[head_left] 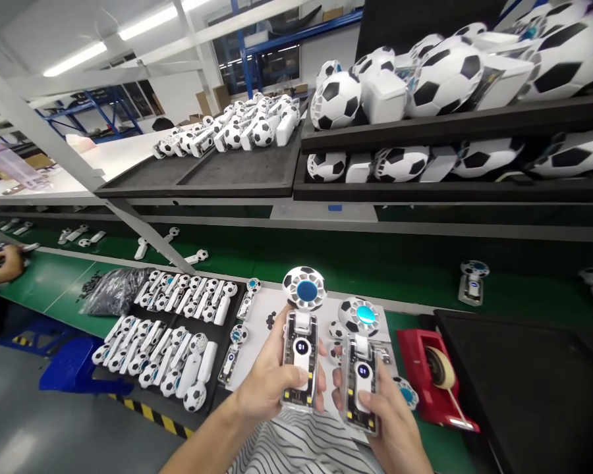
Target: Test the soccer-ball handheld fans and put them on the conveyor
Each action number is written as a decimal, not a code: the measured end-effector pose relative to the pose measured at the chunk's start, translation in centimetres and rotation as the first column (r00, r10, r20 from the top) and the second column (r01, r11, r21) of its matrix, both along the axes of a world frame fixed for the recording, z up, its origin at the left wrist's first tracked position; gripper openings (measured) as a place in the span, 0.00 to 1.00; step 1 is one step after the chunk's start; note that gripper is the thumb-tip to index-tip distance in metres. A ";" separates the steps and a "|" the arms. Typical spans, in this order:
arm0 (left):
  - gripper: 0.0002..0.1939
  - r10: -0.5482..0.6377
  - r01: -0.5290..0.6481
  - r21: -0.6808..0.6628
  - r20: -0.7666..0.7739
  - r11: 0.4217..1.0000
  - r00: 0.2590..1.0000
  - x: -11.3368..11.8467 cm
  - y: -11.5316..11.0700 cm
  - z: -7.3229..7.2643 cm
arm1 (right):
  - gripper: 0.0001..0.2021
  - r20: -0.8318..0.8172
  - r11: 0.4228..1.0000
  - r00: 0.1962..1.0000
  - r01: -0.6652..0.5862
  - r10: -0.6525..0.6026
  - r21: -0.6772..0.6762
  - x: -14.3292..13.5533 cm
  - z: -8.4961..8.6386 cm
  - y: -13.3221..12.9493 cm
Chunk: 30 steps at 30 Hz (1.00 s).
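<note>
My left hand is closed around a soccer-ball-patterned handheld fan with a clear body, its thumb pressing near the lower part of the handle. A round display glows on the front, and the fan head with a blue centre points up. My right hand grips a second fan of the same kind, its thumb on the front and its display lit too. Both fans are upright, side by side above a white sheet. Beside my left hand, two more fans lie on a sheet, one of them this clear-bodied fan.
A red tape dispenser and a black tray are on the right. At left, a dark tray holds several rows of fans near a plastic bag. Shelf trays above carry more fans. Another person's hand shows far left.
</note>
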<state>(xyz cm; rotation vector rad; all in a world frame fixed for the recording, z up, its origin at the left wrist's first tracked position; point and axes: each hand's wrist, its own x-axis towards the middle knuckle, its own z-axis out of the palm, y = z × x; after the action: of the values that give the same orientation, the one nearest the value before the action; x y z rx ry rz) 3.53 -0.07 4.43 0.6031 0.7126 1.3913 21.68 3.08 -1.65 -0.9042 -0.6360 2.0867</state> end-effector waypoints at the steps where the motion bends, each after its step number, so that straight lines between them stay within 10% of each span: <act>1: 0.27 0.004 -0.004 -0.026 -0.011 1.000 1.000 0.2 0.2 0.4 | 0.29 0.017 1.000 1.000 0.020 -0.020 0.010 0.0 0.2 0.2; 16: 0.26 -0.047 0.047 0.000 -0.024 0.999 0.999 1.0 -0.6 1.0 | 0.38 0.069 0.943 0.996 -0.073 0.054 0.324 0.1 3.8 1.3; 30: 0.18 0.022 -0.023 0.079 0.014 0.997 1.000 2.5 -0.5 1.6 | 0.30 0.003 0.941 0.998 -0.059 0.061 0.333 0.9 4.4 1.8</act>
<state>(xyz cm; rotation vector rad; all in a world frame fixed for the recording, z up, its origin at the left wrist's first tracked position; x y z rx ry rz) 6.04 -0.53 5.99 0.6496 0.6582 1.4489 22.59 4.90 2.72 -0.6903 -0.9891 1.9534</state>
